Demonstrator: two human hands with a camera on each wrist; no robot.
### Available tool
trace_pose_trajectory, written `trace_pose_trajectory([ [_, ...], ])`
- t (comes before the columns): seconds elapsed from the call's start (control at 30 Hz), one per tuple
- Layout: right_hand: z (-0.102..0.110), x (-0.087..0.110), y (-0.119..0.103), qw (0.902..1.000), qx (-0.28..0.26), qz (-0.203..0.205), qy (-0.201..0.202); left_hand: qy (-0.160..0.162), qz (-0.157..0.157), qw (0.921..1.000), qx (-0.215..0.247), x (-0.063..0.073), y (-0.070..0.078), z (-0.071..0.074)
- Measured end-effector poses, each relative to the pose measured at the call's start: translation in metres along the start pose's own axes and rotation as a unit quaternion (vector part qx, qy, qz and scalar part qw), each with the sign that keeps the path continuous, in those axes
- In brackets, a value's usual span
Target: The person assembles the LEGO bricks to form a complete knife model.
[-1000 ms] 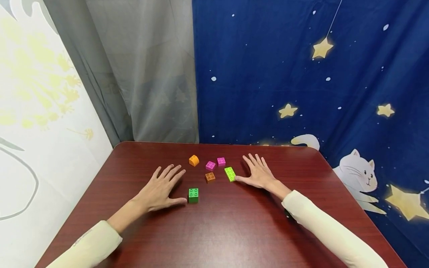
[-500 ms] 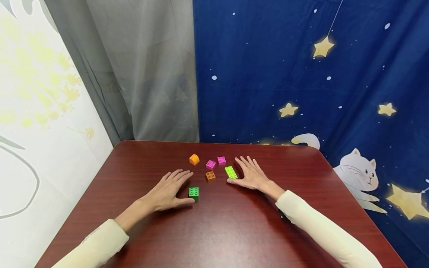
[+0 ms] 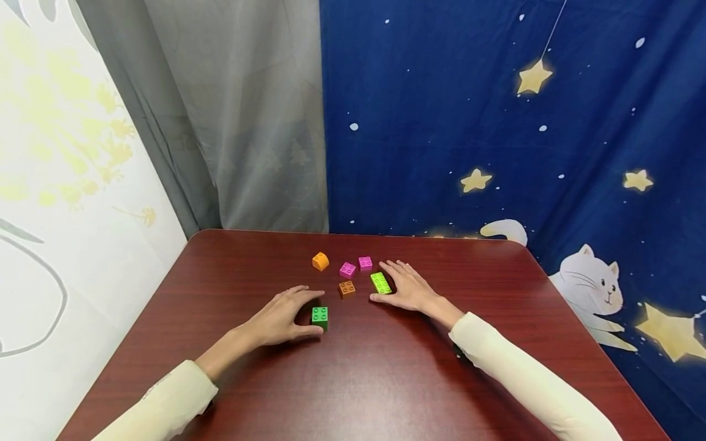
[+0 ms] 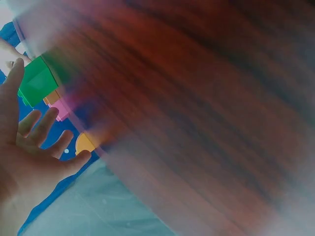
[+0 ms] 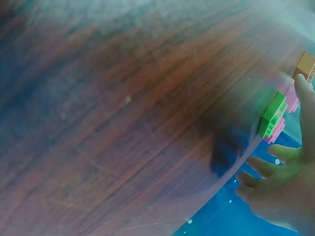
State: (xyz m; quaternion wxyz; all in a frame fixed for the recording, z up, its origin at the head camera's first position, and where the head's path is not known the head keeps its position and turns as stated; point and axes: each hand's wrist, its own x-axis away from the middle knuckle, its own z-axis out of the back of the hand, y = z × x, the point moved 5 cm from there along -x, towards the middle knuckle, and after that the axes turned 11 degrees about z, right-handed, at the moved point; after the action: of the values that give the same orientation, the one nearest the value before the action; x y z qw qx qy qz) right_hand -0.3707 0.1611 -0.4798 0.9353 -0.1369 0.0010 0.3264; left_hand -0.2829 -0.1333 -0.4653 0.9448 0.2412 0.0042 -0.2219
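Note:
My left hand (image 3: pixel 280 320) is spread around the green brick (image 3: pixel 319 317), thumb on the near side and fingers beyond it. In the left wrist view a gap shows between the fingers and that green brick (image 4: pixel 38 82). On the other side, my right hand (image 3: pixel 407 289) lies close to the lime brick (image 3: pixel 380 283), its thumb at the brick's near end. The right wrist view has the lime brick (image 5: pixel 272 115) between the thumb and the fingers, not gripped. Between the hands sit a brown brick (image 3: pixel 346 288), two magenta bricks (image 3: pixel 347 270) and an orange curved brick (image 3: pixel 320 261).
The bricks stand on a dark red wooden table (image 3: pixel 353 380). Behind its far edge hang a grey curtain (image 3: pixel 265 135) and a blue curtain (image 3: pixel 419 122) with stars and a cat. A white patterned cloth (image 3: pixel 66 257) is on the left.
The left hand has moved rightward to the green brick, its fingers drawing closer together. My right hand has shifted left to the lime brick. The bricks stay in place.

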Motion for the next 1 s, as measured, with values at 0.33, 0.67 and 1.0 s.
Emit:
trace_pose_trajectory([
  [0.33,-0.002,-0.005,-0.001,0.9989,-0.012,0.004,0.045,-0.008,0.0,0.9992,0.039,-0.003,-0.003,-0.004],
  [0.67,0.003,-0.01,0.001,0.9951,-0.063,0.043,0.063,-0.011,0.003,0.9983,0.058,-0.011,-0.003,-0.002],
  [1.0,0.004,-0.01,0.003,0.9911,-0.096,0.039,0.084,-0.03,0.018,0.9949,0.095,-0.018,-0.003,-0.004],
])
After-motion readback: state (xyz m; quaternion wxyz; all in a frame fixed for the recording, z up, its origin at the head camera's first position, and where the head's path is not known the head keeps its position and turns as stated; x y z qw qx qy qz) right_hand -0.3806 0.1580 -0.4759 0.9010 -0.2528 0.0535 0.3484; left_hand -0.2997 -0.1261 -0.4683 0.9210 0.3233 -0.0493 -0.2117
